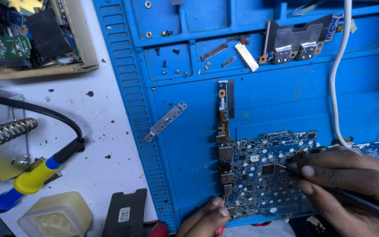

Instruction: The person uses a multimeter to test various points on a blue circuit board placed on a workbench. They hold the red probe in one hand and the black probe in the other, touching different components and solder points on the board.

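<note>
A blue circuit board (pixel 259 175) lies on the blue work mat (pixel 286 105) at the lower middle. My right hand (pixel 347 184) grips a thin dark pointed tool (pixel 286 169) like a pen, its fine tip touching the board near a square chip. At the bottom edge my left hand (pixel 205 219) rests its fingertips on the board's lower left corner, holding nothing. A narrow board strip with an orange flex (pixel 225 103) reaches up from the board's top left.
A metal bracket (pixel 166 120) lies left of the board. Small screws (pixel 167 66) and metal parts sit in mat compartments. A white cable (pixel 336 83) runs down the right. A soldering iron (pixel 31 177), coiled stand (pixel 3 134), parts tray (pixel 31 39) and flux tub (pixel 55 217) are at left.
</note>
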